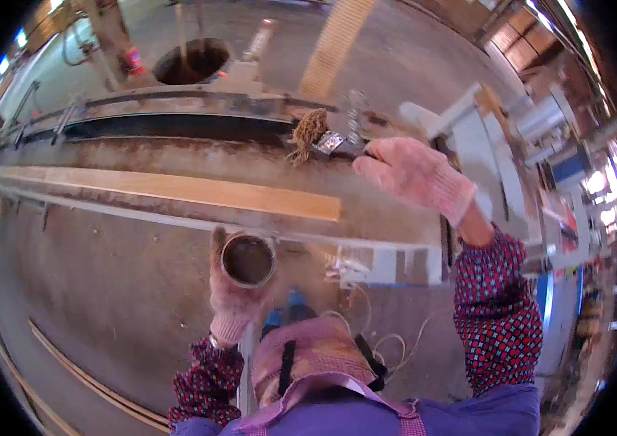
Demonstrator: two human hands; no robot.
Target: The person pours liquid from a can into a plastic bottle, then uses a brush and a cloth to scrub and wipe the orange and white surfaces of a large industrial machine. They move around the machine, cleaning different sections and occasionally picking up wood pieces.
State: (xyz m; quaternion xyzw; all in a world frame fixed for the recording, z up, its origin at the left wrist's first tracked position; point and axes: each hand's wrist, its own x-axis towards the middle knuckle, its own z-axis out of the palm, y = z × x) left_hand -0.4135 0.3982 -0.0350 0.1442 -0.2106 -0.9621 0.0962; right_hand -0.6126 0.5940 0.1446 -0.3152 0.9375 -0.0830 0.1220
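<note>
Here the gloved left hand (234,301) grips a small round can (248,260) off the counter's (178,218) near edge — right hand (414,174) clasps a worn brush (319,136) above the long plank (178,190), dusty workshop around

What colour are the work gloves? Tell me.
Pale pink knit, on both the left hand and right hand; head view.

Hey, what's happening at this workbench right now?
A person in knitted work gloves stands at a long, dusty machine bed. Their right hand holds a paintbrush with worn, brownish bristles out over the bed. Their left hand holds a small round can of dark liquid lower down, near their body. A long pale wooden board lies flat along the bed, just below the brush. The bristles are not in the can.
</note>
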